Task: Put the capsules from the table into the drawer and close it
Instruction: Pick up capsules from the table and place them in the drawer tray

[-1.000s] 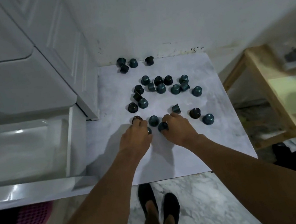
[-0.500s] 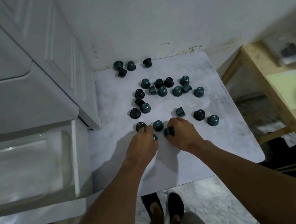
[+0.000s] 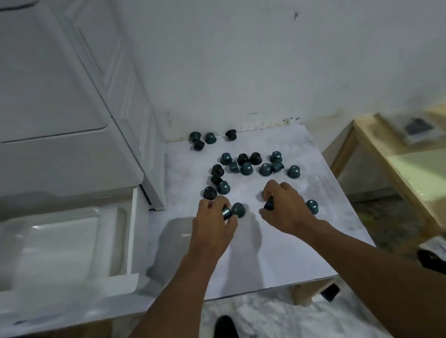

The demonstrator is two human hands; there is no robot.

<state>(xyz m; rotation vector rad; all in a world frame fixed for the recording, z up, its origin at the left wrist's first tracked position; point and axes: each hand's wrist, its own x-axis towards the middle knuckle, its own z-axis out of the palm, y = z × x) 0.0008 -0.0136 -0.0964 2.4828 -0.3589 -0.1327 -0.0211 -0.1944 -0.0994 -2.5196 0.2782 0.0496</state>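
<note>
Both hands are down on the white table (image 3: 273,257). The left hand (image 3: 215,222) has its fingers curled round one teal capsule (image 3: 226,212), and the right hand (image 3: 286,208) pinches a dark capsule (image 3: 269,204). Lots more capsules (image 3: 245,166) sit loose in the middle and at the back. The drawer (image 3: 53,248) is open on the left, and looks empty. The capsules are small and round, so one could slip out and roll off the table. A hand could also bump the others and knock them away.
</note>
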